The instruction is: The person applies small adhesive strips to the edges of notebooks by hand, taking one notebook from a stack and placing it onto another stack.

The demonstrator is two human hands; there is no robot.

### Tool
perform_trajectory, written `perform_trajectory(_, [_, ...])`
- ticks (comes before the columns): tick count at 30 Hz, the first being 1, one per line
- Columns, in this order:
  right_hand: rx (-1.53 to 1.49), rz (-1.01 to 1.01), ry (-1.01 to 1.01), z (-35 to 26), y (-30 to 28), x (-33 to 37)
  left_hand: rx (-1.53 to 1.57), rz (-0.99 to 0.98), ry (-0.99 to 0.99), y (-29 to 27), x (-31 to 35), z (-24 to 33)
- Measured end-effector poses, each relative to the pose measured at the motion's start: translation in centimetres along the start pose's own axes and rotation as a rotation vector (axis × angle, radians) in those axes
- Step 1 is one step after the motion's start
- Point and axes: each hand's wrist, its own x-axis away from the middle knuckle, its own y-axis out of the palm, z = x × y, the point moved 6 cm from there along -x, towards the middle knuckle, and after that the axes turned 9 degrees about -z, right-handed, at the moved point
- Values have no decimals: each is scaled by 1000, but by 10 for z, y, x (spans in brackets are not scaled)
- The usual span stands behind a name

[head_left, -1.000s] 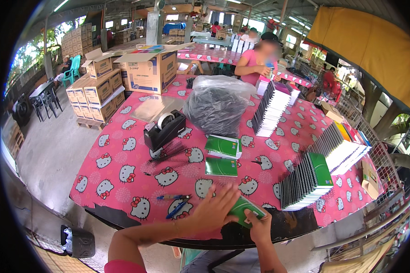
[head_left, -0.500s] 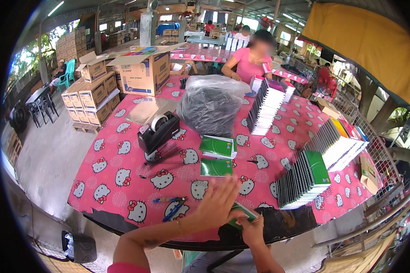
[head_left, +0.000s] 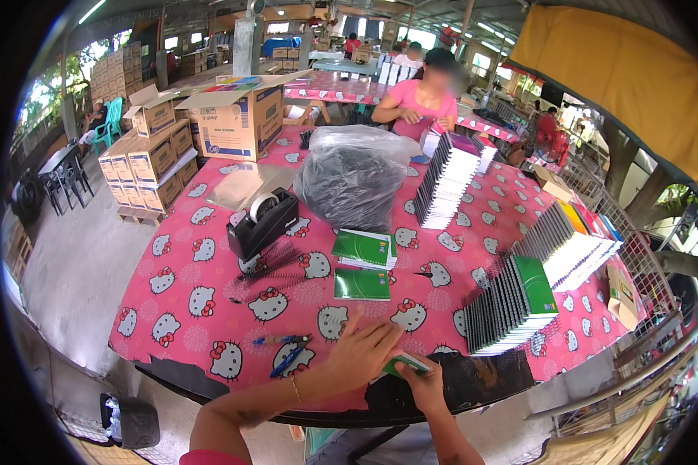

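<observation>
Near the front edge of the table, my right hand [head_left: 424, 385] grips a small green notebook [head_left: 400, 364], thumb on its cover. My left hand [head_left: 362, 355] lies flat with fingers stretched out against the notebook's upper left side; the contact is partly hidden behind that hand. Beyond the hands lie a single green notebook [head_left: 362, 285] and a small pile of green notebooks [head_left: 362, 248]. Left of my left wrist are blue-handled tools [head_left: 291, 358], too small to name exactly. Loose black binding spirals [head_left: 271, 267] rest farther back.
A black tape dispenser [head_left: 262, 225] and a bulging plastic bag [head_left: 353, 182] stand behind the spirals. Rows of spiral notebooks [head_left: 504, 310] line the right, with a tall notebook stack [head_left: 447, 182] farther back. Cardboard boxes [head_left: 236, 124] stand at far left. A co-worker [head_left: 423, 101] sits opposite.
My left hand has lowered slightly, its fingers now pointing more to the right along the notebook. The co-worker's hands have come down together. The view has shifted slightly.
</observation>
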Motion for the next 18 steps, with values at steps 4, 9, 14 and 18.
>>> perform_trajectory(4, [167,-91,-3,6,-3,-6,71,-108,145,15,3,-10])
perform_trajectory(9, [135,-94,18,8,2,-2,16,-150,114,14,-1,-13])
perform_trajectory(14, [90,-22,40,7,-1,2,-178,4,73,-10,0,9])
perform_trajectory(18, [-30,73,16,7,2,-1,-41,-78,55,22,31,18])
